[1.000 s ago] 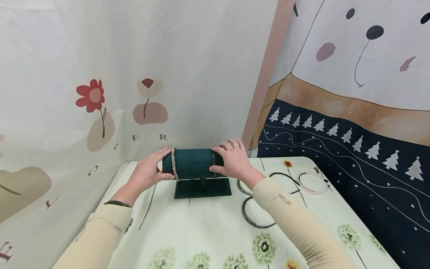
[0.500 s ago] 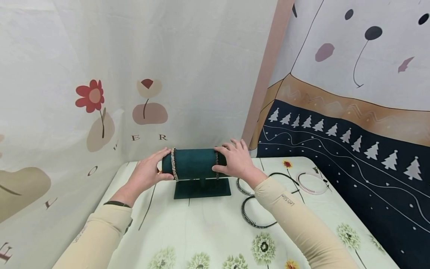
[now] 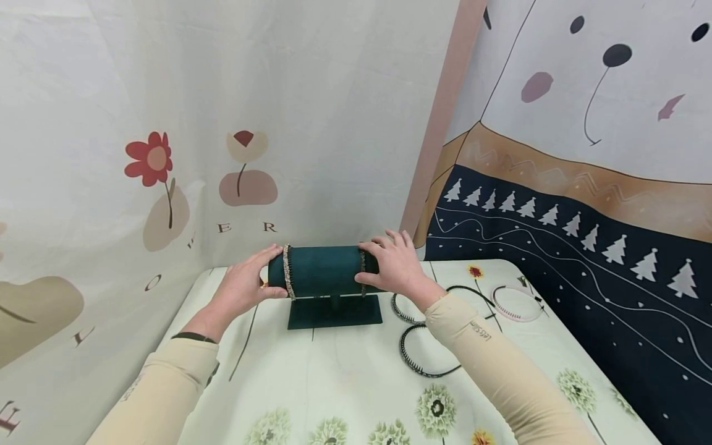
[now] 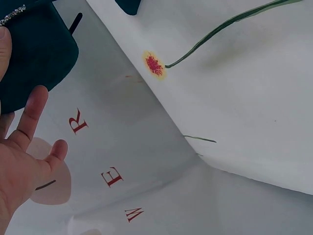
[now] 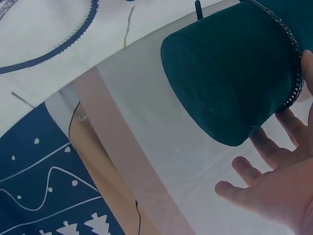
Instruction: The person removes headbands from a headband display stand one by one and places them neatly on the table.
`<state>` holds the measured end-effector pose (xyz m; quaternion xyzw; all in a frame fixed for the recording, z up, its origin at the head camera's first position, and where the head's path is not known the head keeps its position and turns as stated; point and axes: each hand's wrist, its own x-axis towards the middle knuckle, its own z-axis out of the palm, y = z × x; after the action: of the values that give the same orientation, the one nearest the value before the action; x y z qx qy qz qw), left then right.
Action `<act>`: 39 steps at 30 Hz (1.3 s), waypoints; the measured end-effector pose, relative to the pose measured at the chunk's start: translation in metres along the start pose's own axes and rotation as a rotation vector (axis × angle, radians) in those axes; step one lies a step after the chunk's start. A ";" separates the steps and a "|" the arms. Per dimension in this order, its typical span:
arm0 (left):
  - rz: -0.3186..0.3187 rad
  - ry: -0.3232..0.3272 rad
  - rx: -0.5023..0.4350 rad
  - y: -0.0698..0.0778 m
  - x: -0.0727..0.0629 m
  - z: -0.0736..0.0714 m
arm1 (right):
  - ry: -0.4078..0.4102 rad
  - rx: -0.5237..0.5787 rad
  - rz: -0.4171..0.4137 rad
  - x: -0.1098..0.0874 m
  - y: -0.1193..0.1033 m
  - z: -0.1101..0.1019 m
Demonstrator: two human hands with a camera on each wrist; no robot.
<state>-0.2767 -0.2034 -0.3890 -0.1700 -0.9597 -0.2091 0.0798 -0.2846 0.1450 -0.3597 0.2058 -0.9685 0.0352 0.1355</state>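
Observation:
A dark green cylindrical headband stand (image 3: 325, 270) stands upright on its flat base in the head view. Round its left end sits a sparkly headband (image 3: 287, 272); a dark beaded headband (image 3: 363, 267) circles the right part. My left hand (image 3: 240, 283) grips the left end of the roll, thumb at the front beside the sparkly headband, index finger on top. With thumb and index finger, my right hand (image 3: 396, 269) pinches the dark headband at the roll. In the right wrist view, that headband (image 5: 292, 39) lies around the roll by my fingertips, the other fingers spread loosely below.
Two black headbands (image 3: 410, 363) lie on the flower-print tablecloth (image 3: 345, 395) right of the stand, partly under my right forearm. Farther right is a pink and black headband (image 3: 512, 319). A printed curtain (image 3: 334, 123) hangs close behind the table.
My right hand has slid a little to the right along the roll, and the dark headband has moved with it. My left hand stays at the left end.

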 end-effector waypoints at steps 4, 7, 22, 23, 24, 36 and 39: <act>0.003 0.001 0.001 0.000 0.000 0.000 | -0.002 0.002 0.002 -0.002 0.001 -0.002; 0.003 0.002 0.001 0.000 0.000 0.000 | -0.004 0.000 0.004 -0.002 0.003 -0.002; -0.001 -0.006 -0.003 0.000 0.000 -0.001 | -0.002 0.010 0.008 -0.005 0.014 -0.002; -0.001 -0.005 -0.003 0.000 0.000 -0.001 | -0.001 0.014 0.009 -0.005 0.014 -0.002; -0.001 -0.005 -0.004 0.000 0.000 -0.001 | 0.000 0.015 0.010 -0.006 0.015 -0.002; 0.000 -0.002 -0.001 0.000 0.000 -0.001 | -0.008 0.037 0.025 -0.011 0.022 -0.007; 0.001 -0.002 -0.004 0.000 0.000 -0.001 | -0.012 0.039 0.028 -0.012 0.025 -0.007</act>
<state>-0.2768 -0.2034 -0.3882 -0.1709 -0.9592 -0.2109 0.0789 -0.2825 0.1729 -0.3567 0.1952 -0.9712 0.0546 0.1251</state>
